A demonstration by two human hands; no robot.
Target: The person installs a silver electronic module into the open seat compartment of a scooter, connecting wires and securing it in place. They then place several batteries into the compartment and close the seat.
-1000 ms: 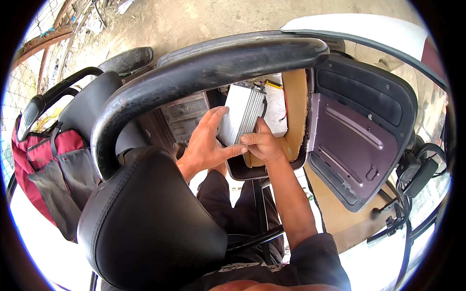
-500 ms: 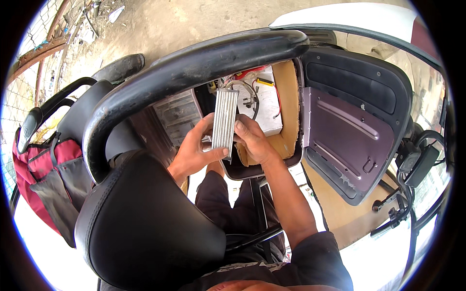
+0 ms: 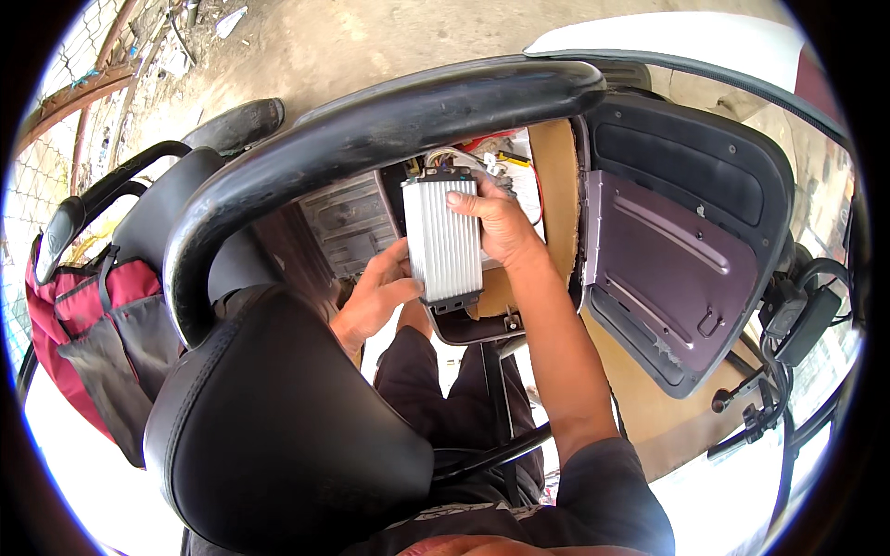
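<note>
A silver motor controller (image 3: 445, 246) with a ribbed metal case and black end caps is held over an open storage box (image 3: 451, 331). My right hand (image 3: 501, 222) grips its upper right side, the thumb lying on the ribs and the other fingers hidden behind. At the lower left edge, my left hand (image 3: 375, 296) is closed on the case, thumb in front. Wires (image 3: 451, 156) come out of the controller's far end and run into the box. Its broad ribbed face is turned up.
Brown cardboard (image 3: 556, 176) lines the box, beside a yellow-and-red lead (image 3: 515, 157). A thick black rail (image 3: 389, 116) arches over the far side. The box's lid (image 3: 686, 241) hangs open at right. A black padded seat (image 3: 287, 417) fills the near left, beside a red-and-grey bag (image 3: 111, 334).
The controller has turned from its narrow side to its broad ribbed face. My right hand has slid up along it to the upper right side, while my left stays low at the left edge.
</note>
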